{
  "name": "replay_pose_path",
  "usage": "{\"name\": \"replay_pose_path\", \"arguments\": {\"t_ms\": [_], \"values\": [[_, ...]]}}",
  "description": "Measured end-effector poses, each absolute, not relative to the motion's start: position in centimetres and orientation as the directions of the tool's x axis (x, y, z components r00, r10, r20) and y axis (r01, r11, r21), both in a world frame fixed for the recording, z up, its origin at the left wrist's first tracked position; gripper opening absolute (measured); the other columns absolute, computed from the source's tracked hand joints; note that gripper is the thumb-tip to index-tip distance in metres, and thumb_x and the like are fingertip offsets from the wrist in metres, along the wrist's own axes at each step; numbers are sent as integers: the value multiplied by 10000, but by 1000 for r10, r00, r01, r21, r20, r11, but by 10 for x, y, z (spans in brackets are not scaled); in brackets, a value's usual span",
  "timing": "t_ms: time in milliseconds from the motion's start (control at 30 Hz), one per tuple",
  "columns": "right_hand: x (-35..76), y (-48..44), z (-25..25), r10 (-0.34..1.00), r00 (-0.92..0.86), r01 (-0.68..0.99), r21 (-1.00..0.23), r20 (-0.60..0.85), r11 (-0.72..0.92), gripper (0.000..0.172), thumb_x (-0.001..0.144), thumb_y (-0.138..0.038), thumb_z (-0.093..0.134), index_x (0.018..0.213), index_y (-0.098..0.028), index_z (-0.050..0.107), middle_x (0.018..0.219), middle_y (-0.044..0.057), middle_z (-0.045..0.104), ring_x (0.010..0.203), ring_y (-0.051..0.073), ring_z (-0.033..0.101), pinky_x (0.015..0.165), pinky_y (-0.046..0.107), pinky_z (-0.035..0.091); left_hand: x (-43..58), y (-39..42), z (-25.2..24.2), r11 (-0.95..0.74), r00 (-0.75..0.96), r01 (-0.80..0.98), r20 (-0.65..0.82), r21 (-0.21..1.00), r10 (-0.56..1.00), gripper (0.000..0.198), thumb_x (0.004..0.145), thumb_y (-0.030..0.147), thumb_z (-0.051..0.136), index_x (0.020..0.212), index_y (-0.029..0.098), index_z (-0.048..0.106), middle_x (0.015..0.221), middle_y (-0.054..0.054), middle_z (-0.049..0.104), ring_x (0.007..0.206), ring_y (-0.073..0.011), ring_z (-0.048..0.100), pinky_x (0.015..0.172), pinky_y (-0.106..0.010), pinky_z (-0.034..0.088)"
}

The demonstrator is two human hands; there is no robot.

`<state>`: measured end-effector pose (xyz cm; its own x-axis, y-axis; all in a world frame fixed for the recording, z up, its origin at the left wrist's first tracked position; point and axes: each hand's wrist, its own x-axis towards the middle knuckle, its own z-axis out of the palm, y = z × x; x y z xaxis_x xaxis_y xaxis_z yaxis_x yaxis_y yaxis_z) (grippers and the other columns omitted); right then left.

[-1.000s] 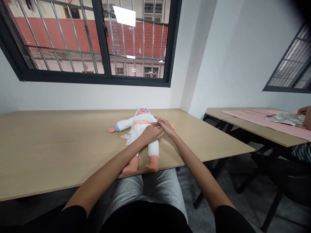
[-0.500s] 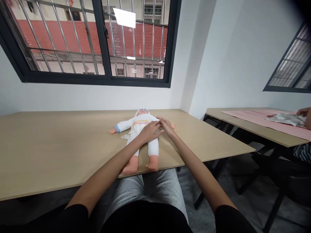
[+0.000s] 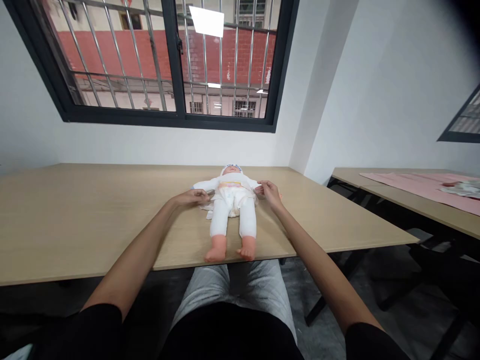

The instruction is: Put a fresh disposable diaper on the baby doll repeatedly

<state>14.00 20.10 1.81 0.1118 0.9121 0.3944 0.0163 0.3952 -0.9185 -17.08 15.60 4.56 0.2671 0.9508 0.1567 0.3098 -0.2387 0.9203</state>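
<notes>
A baby doll (image 3: 247,220) in white clothes and a printed cap lies on its back, feet toward me at the table's near edge. Around its hips is a white diaper (image 3: 234,197) with a coloured waistband, its side wings spread out. My left hand (image 3: 192,197) is at the doll's hip on the left, fingers pinched on the diaper's wing there. On the other side my right hand (image 3: 270,192) has its fingertips closed at the diaper's edge, beside the doll's arm. The fingertips of both hands are small and partly hidden.
The doll lies on a wooden table (image 3: 112,220) against the wall, under a barred window (image 3: 180,75). To the right, a second table (image 3: 345,175) carries a pink cloth (image 3: 405,187) and a crumpled whitish cloth (image 3: 463,188). A gap separates the tables.
My hands, close together over the doll's right-hand side before, are now apart at either hip. The left hand has moved left, uncovering the diaper's front. The view has turned slightly left.
</notes>
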Motion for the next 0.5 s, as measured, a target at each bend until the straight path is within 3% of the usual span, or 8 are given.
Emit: {"name": "replay_pose_path", "arguments": {"t_ms": [100,167,333,500], "values": [[144,206,15,911,165,52,-926,378,375,222,771,-347,477,818,-171,604,650,10,634,587,127,593,631,258,475,-170,151,46,-256,450,436,38,863,892,280,460,293,805,659,175,647,719,-24,657,763,-206,588,654,-256,425],[144,207,13,917,169,59,-933,361,356,236,758,-367,482,815,-172,601,648,8,631,575,127,587,610,257,473,-165,152,46,-287,460,449,57,846,886,283,456,317,807,646,183,647,695,-11,653,754,-203,581,647,-250,419],[143,205,12,933,127,68,-941,337,331,205,734,-340,499,815,-178,595,636,7,627,570,133,587,595,265,486,-160,161,37,-272,318,337,163,901,934,329,519,400,781,642,154,603,636,-7,602,611,-138,528,568,-237,385],[142,201,15,934,113,46,-941,338,335,188,730,-316,498,812,-182,601,621,4,624,571,143,593,591,274,493,-154,164,27,-229,231,145,192,962,954,414,547,440,773,754,157,552,686,-1,584,568,-107,511,535,-230,375]]}}
